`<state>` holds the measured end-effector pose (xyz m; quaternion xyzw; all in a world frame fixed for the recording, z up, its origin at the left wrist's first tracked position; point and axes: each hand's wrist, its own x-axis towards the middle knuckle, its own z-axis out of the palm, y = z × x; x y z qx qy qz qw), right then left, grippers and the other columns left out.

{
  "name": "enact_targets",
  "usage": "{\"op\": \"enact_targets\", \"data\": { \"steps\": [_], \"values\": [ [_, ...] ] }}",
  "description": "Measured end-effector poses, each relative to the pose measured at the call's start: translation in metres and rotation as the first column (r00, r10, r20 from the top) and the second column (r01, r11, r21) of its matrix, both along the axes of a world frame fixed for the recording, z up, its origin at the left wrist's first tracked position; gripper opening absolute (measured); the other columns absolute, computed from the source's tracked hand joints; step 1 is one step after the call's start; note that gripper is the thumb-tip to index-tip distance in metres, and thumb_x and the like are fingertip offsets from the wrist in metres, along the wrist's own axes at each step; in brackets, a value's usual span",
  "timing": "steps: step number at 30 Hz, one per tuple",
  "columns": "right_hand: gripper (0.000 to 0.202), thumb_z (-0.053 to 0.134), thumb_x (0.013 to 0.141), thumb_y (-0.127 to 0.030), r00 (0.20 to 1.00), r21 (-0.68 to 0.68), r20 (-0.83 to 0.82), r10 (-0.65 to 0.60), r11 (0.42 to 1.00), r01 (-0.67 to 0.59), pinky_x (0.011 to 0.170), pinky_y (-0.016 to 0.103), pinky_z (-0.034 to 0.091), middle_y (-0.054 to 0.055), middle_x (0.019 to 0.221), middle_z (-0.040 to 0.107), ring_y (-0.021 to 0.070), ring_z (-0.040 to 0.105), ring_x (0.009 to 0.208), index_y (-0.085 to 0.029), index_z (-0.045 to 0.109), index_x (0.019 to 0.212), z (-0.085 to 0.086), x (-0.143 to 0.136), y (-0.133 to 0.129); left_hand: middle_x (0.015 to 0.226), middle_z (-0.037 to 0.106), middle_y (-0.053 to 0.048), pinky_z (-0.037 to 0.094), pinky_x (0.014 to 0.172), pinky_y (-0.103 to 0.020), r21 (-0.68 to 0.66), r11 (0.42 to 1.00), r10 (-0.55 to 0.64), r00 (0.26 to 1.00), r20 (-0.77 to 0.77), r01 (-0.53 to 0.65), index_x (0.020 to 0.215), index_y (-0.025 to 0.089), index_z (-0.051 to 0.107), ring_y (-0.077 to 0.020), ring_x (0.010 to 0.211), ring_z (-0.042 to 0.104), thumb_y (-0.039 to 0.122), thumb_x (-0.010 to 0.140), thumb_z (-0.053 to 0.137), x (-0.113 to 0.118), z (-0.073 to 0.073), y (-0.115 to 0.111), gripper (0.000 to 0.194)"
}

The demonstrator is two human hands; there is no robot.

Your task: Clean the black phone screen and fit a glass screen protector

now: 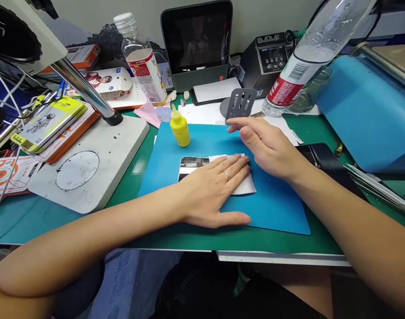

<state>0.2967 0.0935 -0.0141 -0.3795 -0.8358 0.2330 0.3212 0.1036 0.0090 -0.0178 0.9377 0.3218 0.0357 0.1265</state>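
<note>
My left hand [215,188] lies flat, fingers stretched and thumb apart, on a white tissue [247,185]. Under the tissue and hand is a flat, shiny rectangular panel [189,164] like a phone screen; only its far left part shows, with reflections on it. Both lie on a blue mat [275,208]. Above the mat, right of the tissue, my right hand [267,144] hovers with its fingers extended and nothing visible in them. Behind its fingertips stands a dark grey slotted stand [241,103]. A small yellow squeeze bottle [180,129] stands upright at the mat's far side.
At left are a lamp base [89,177] and stacked boxes [51,122]. A labelled plastic bottle [144,66], a tablet-like screen [197,40] and a black device [267,60] line the back. A tilted water bottle [298,66] and blue machine [365,106] stand right.
</note>
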Motion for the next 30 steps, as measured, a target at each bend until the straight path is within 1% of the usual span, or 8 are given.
{"op": "enact_targets", "data": {
  "steps": [5, 9, 12, 18, 20, 25, 28, 30],
  "values": [
    [0.059, 0.036, 0.103, -0.063, 0.999, -0.012, 0.032, 0.009, 1.0, -0.008, 0.103, 0.05, 0.048, 0.012, 0.128, 0.074, 0.0316, 0.065, 0.119, -0.023, 0.067, 0.134, -0.001, 0.0, 0.0, 0.172, 0.013, -0.018, 0.017, 0.132, -0.045, 0.014, 0.999, 0.044, 0.998, -0.054, -0.043, 0.163, 0.005, 0.022, -0.0299, 0.161, 0.013, 0.071, 0.101, 0.033, -0.041, 0.003, -0.01, 0.091],
    [0.053, 0.041, 0.104, -0.057, 0.995, -0.008, 0.083, 0.053, 0.999, -0.053, 0.102, 0.051, 0.048, 0.013, 0.127, 0.073, 0.0319, 0.065, 0.118, -0.02, 0.068, 0.132, -0.004, 0.0, 0.002, 0.171, 0.018, -0.019, 0.02, 0.131, -0.048, 0.076, 0.989, 0.132, 0.988, -0.082, -0.125, 0.164, 0.008, 0.018, -0.0331, 0.16, 0.018, 0.072, 0.1, 0.035, -0.076, 0.0, -0.014, 0.092],
    [0.046, 0.046, 0.103, -0.051, 0.986, 0.002, 0.144, 0.088, 0.996, -0.09, 0.1, 0.048, 0.048, 0.013, 0.123, 0.075, 0.0315, 0.066, 0.116, -0.019, 0.071, 0.126, -0.003, 0.0, 0.003, 0.17, 0.023, -0.02, 0.025, 0.13, -0.05, 0.116, 0.988, 0.111, 0.993, -0.046, -0.106, 0.164, 0.01, 0.018, -0.0342, 0.159, 0.023, 0.07, 0.099, 0.04, -0.087, -0.005, -0.011, 0.091],
    [0.033, 0.055, 0.099, -0.047, 0.937, -0.023, 0.243, 0.253, 0.967, -0.255, 0.082, 0.042, 0.051, 0.011, 0.1, 0.075, 0.028, 0.068, 0.094, -0.019, 0.073, 0.101, 0.01, -0.001, -0.004, 0.154, 0.052, -0.02, 0.046, 0.118, -0.051, 0.215, 0.965, 0.137, 0.988, 0.07, -0.149, 0.15, 0.009, 0.046, -0.0349, 0.141, 0.052, 0.051, 0.102, 0.052, -0.093, -0.006, -0.008, 0.064],
    [0.038, 0.06, 0.095, -0.054, 0.911, -0.035, 0.277, 0.306, 0.95, -0.309, 0.081, 0.043, 0.051, 0.011, 0.105, 0.074, 0.0296, 0.067, 0.096, -0.02, 0.071, 0.107, 0.01, -0.001, -0.007, 0.148, 0.058, -0.021, 0.05, 0.113, -0.051, 0.224, 0.955, 0.171, 0.979, 0.111, -0.193, 0.145, 0.009, 0.051, -0.0345, 0.133, 0.058, 0.049, 0.101, 0.054, -0.094, -0.004, -0.009, 0.06],
    [0.074, 0.072, 0.08, -0.069, 0.846, -0.048, 0.353, 0.399, 0.911, -0.409, 0.088, 0.047, 0.051, 0.014, 0.123, 0.069, 0.0363, 0.062, 0.112, -0.02, 0.061, 0.134, 0.004, 0.0, -0.009, 0.133, 0.069, -0.016, 0.057, 0.098, -0.047, 0.259, 0.931, 0.225, 0.962, 0.152, -0.258, 0.131, 0.013, 0.065, -0.0308, 0.114, 0.066, 0.049, 0.099, 0.06, -0.099, 0.003, -0.011, 0.049],
    [0.085, 0.073, 0.079, -0.069, 0.815, -0.059, 0.4, 0.419, 0.899, -0.434, 0.088, 0.047, 0.052, 0.016, 0.127, 0.066, 0.0373, 0.06, 0.114, -0.019, 0.054, 0.145, 0.002, 0.001, -0.01, 0.111, 0.075, -0.008, 0.056, 0.078, -0.039, 0.323, 0.889, 0.286, 0.945, 0.159, -0.323, 0.107, 0.019, 0.074, -0.0236, 0.089, 0.066, 0.038, 0.1, 0.06, -0.103, 0.008, -0.011, 0.025],
    [0.083, 0.072, 0.082, -0.066, 0.807, -0.054, 0.419, 0.416, 0.899, -0.435, 0.087, 0.047, 0.052, 0.015, 0.128, 0.065, 0.0365, 0.061, 0.113, -0.022, 0.05, 0.149, 0.001, 0.001, -0.01, 0.1, 0.075, -0.007, 0.051, 0.071, -0.037, 0.364, 0.86, 0.326, 0.934, 0.145, -0.357, 0.09, 0.02, 0.074, -0.0212, 0.08, 0.062, 0.032, 0.1, 0.058, -0.106, 0.011, -0.01, 0.023]
  ]
}}
